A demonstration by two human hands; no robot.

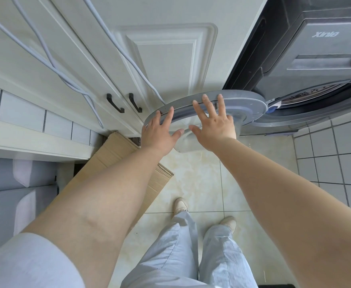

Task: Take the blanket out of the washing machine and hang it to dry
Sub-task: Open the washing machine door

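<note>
A grey front-loading washing machine [324, 50] stands at the upper right. Its round door [247, 102] is swung wide open to the left, and the perforated metal drum [316, 94] shows behind it. My left hand [160, 132] lies flat on the door's left rim with straight fingers. My right hand [214, 121] rests spread over the door's inner glass bowl, fingertips reaching the far rim. No blanket shows in the visible part of the drum.
White cabinets with two black handles [124, 102] stand behind the door. Grey cables [52, 63] hang across them. A flattened cardboard box [116, 156] leans at the left. Grey wall tiles [336, 154] run along the right of the tiled floor.
</note>
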